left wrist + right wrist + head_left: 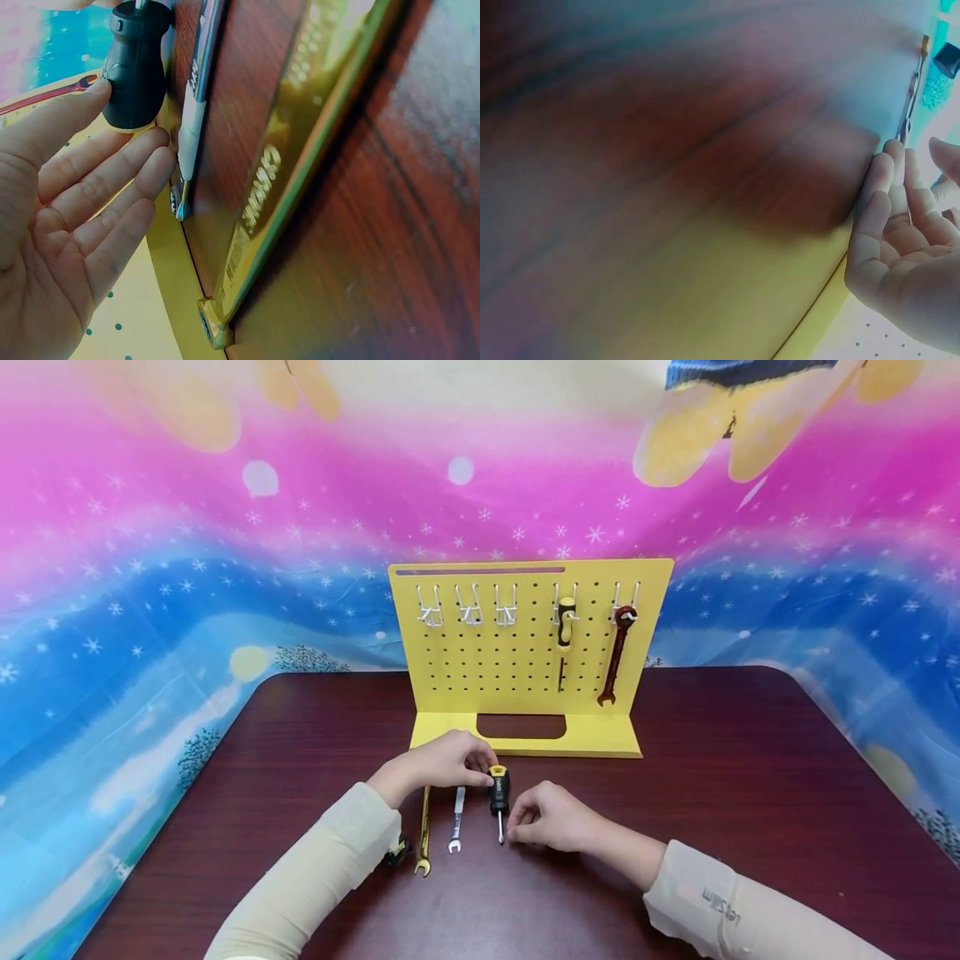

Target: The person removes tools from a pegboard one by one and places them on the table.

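Note:
A short black screwdriver with a yellow-ringed handle end points its metal blade toward me, its handle pinched between the thumb and fingers of my left hand. The left wrist view shows the thumb on the side of the black handle and fingertips at its end. Close to the blade tip is my right hand, its fingers loosely bent and holding nothing. Left of the screwdriver lie a silver wrench and a gold wrench, both partly hidden behind the left hand in the head view.
A yellow pegboard with white hooks stands behind the hands. On it hang a yellow-black screwdriver and a dark red wrench. A small dark green-and-yellow item peeks out beside the left sleeve, on the dark wooden table.

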The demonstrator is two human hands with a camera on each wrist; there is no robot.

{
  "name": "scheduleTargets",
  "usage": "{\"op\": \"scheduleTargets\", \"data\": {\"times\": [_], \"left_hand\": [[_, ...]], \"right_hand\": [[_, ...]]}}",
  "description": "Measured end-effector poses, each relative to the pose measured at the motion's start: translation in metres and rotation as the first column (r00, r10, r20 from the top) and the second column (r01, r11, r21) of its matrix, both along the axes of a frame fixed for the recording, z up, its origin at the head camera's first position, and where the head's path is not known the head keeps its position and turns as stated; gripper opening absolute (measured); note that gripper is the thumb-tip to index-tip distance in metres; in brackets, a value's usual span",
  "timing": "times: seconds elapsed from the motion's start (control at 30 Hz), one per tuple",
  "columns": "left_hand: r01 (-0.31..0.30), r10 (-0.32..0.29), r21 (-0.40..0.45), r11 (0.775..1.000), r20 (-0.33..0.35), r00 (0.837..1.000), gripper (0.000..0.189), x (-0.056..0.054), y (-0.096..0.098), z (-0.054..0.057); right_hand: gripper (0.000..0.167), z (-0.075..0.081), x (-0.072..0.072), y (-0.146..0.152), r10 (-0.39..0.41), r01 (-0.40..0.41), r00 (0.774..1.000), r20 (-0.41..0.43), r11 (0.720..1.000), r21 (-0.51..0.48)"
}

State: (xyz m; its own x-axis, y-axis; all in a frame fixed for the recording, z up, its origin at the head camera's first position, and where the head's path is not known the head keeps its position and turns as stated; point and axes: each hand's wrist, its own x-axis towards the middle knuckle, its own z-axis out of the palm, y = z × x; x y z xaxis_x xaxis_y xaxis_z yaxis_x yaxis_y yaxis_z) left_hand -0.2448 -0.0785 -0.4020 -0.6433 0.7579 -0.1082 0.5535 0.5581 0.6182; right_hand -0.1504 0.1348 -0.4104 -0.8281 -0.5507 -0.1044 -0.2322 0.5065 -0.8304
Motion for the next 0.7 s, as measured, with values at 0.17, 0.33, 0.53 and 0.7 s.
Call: {"op": "scheduleTargets", "data": {"times": [0.17, 0.33, 0.53, 0.7], "left_hand": [[-0.001, 0.001, -0.002, 1.000, -0.007, 1.000, 0.014, 0.001, -0.001, 0.001], [-0.005, 0.005, -0.009, 1.000, -0.043, 0.999, 0.019, 0.001, -0.005, 0.006], [-0.034, 0.030, -0.032, 0.999, -0.108, 0.994, 0.027, -0.001, -0.012, 0.024], [-0.053, 0.046, -0.037, 0.998, -0.156, 0.987, 0.026, -0.005, -0.022, 0.046]], "right_hand": [[0.004, 0.001, -0.004, 0.009, -0.013, 0.013, 1.000, -0.005, 1.000, -0.015], [0.004, 0.003, -0.010, 0.021, -0.046, 0.046, 0.999, -0.026, 0.999, -0.006], [0.011, 0.007, -0.016, 0.042, -0.124, 0.124, 0.992, -0.016, 0.992, -0.013], [0.014, 0.009, -0.020, 0.058, -0.199, 0.198, 0.980, -0.012, 0.980, -0.015]]}}
